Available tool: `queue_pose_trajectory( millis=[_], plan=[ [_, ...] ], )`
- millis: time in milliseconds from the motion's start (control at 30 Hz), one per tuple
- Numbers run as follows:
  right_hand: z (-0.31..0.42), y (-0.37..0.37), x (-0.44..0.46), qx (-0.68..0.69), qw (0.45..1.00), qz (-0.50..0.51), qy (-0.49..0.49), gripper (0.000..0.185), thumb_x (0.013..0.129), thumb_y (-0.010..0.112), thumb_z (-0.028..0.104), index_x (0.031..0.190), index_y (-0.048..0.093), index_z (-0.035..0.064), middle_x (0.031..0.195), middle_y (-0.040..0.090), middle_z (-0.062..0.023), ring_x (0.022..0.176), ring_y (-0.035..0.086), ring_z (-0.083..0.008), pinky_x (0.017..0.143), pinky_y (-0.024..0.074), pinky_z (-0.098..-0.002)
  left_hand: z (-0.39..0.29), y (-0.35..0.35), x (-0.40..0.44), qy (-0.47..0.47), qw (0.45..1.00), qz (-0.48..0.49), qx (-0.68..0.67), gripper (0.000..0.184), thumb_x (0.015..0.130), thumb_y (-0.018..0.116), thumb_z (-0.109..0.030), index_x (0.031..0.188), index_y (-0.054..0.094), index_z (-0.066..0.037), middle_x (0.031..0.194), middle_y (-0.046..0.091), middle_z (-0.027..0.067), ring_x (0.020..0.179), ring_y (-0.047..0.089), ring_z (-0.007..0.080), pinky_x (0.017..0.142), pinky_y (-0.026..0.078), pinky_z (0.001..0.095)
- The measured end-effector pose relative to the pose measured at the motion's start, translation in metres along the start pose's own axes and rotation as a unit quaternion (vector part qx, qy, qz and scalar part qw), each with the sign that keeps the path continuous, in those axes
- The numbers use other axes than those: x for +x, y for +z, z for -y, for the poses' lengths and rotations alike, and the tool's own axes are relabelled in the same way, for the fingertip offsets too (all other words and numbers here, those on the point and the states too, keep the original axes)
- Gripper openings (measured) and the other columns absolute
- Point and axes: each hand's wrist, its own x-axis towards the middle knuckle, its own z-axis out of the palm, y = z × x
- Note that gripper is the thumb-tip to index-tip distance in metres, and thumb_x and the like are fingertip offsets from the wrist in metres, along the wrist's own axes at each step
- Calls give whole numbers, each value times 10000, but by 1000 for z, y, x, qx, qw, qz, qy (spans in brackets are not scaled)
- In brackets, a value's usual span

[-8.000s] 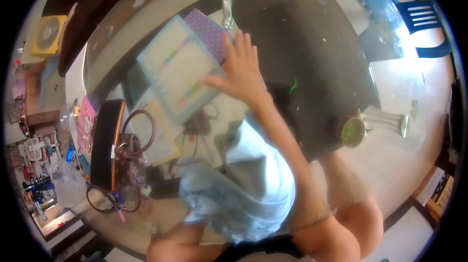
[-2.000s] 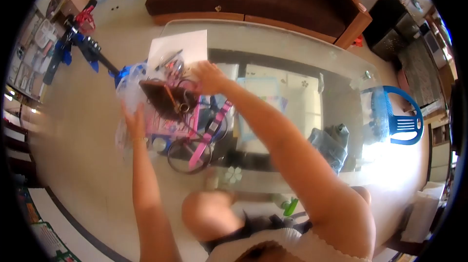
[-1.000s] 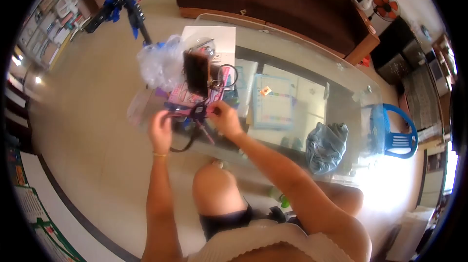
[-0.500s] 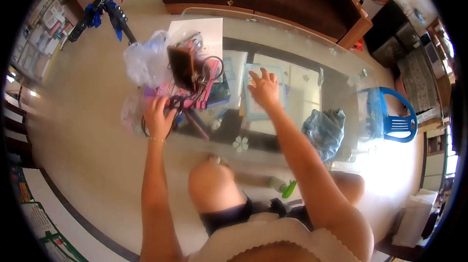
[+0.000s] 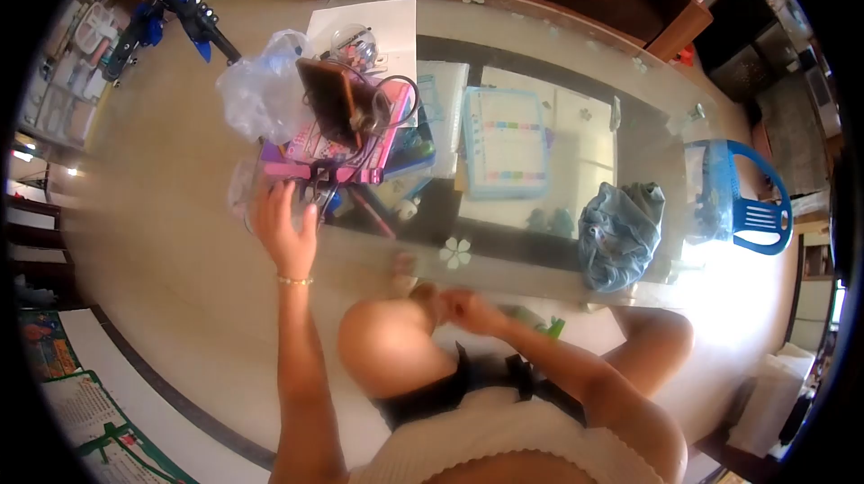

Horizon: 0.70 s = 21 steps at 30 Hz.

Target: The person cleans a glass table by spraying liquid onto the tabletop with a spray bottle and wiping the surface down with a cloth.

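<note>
My left hand [image 5: 286, 234] is at the near left corner of the glass table [image 5: 540, 261], fingers apart, at the edge of a pink case or book [image 5: 297, 171]. A black clamp-like holder [image 5: 322, 180] sits just beyond the thumb. Above the pink things, a phone [image 5: 331, 102] stands tilted, with a dark cable [image 5: 403, 84] looping beside it. My right hand [image 5: 470, 311] is below the table's near edge, close to my knee. Its fingers are curled and slightly blurred; what they hold, if anything, is hidden. A light-blue planner sheet or folder [image 5: 507, 160] lies on the table.
A crumpled plastic bag [image 5: 261, 93] and a clear tub of small items [image 5: 353, 45] sit at the table's left. Folded denim [image 5: 621, 237] lies at the right, near a blue plastic chair [image 5: 756, 205]. A black tripod [image 5: 193, 16] stands beyond the left side.
My right hand has left the light-blue sheet and come back toward my knee, its fingers now curled. My left hand has shifted slightly down, off the black holder. The view has shifted slightly.
</note>
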Motion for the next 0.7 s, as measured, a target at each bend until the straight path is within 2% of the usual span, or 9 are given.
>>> queue_pose_trajectory(
  millis=[100, 167, 267, 367, 400, 467, 500, 600, 700],
  plan=[
    [-23, 11, 51, -156, 975, -158, -6, 235, 765, 597, 92, 996, 616, 132, 966, 564, -111, 915, 552, -313, 759, 463, -378, -1, 22, -20, -13, 997, 49, 64, 482, 765, 652, -306, 1190, 551, -103, 1273, 515, 104, 1228, 433, 310, 1008, 239, 562],
    [21, -15, 89, -203, 915, -308, -164, 298, 725, 637, 117, 1020, 600, 143, 1044, 546, -102, 995, 528, -312, 791, 445, -409, -6, 27, -24, -24, 996, 42, 81, 469, 821, 590, -337, 1202, 542, -68, 1289, 505, 96, 1240, 416, 308, 1015, 232, 546],
    [29, -30, 149, -297, 842, -384, -236, 372, 683, 672, 146, 1043, 580, 151, 1130, 502, -105, 1033, 488, -308, 809, 431, -425, -10, 27, -23, -52, 993, 60, 87, 453, 846, 553, -336, 1216, 542, -74, 1324, 479, 98, 1265, 392, 305, 1032, 218, 531],
    [20, -33, 178, -293, 875, -336, -188, 407, 656, 688, 141, 1043, 564, 144, 1191, 464, -98, 1083, 456, -296, 834, 424, -433, -7, 26, -24, -41, 992, 82, 89, 437, 864, 525, -319, 1226, 543, -75, 1340, 465, 105, 1274, 383, 307, 1042, 203, 529],
    [18, -35, 175, -263, 924, -243, -131, 413, 641, 690, 111, 1031, 556, 136, 1239, 427, -103, 1173, 399, -298, 857, 424, -424, -7, 26, -23, -37, 992, 80, 85, 427, 878, 497, -313, 1226, 546, -71, 1337, 465, 114, 1272, 385, 309, 1049, 197, 519],
    [12, -37, 178, -272, 917, -245, -156, 390, 648, 691, 99, 1013, 558, 130, 1204, 454, -113, 1142, 435, -307, 839, 446, -413, -7, 26, -22, -33, 992, 84, 83, 432, 884, 482, -320, 1225, 547, -63, 1335, 465, 121, 1269, 386, 315, 1050, 196, 514],
    [12, -39, 177, -278, 914, -245, -168, 378, 652, 691, 94, 1004, 559, 127, 1187, 467, -117, 1126, 453, -311, 829, 457, -408, -8, 26, -23, -34, 993, 86, 80, 435, 887, 475, -323, 1225, 548, -59, 1334, 465, 125, 1268, 387, 318, 1050, 196, 511],
    [20, -39, 181, -168, 842, -367, -358, 401, 656, 692, 97, 1036, 566, 124, 1141, 508, -137, 1042, 518, -323, 801, 492, -383, -6, 26, -21, -25, 993, 90, 72, 449, 905, 453, -337, 1213, 550, -26, 1330, 465, 137, 1261, 388, 335, 1049, 194, 505],
    [46, -60, 191, -239, 796, -375, -410, 443, 661, 696, 107, 1085, 566, 119, 1108, 544, -141, 1011, 549, -341, 803, 510, -374, -8, 26, -22, -26, 993, 95, 68, 436, 890, 460, -306, 1202, 550, -15, 1327, 464, 149, 1264, 383, 343, 1047, 193, 515]
  ],
)
